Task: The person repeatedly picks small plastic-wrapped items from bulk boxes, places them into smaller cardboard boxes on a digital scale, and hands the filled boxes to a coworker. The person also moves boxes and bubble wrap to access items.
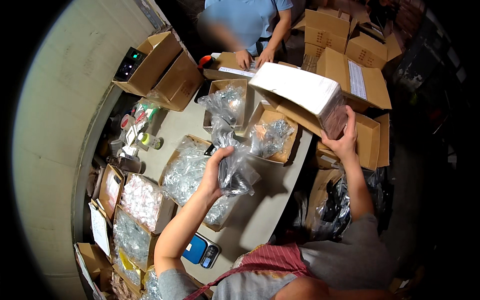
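My left hand (216, 167) is raised over the table and grips a clear plastic bag of small dark parts (234, 167). My right hand (344, 141) reaches out to the right and holds the near end of a long white wrapped block (300, 90), lifted above an open cardboard box (367, 137). Below my left hand sits an open box of clear bagged parts (187, 172).
Several open boxes of bagged hardware cover the grey table (265, 210). A blue scale (200, 250) lies near my left elbow. A person in a blue shirt (245, 22) stands across the table, hands on a box. Cardboard boxes (327, 30) are stacked at the back right.
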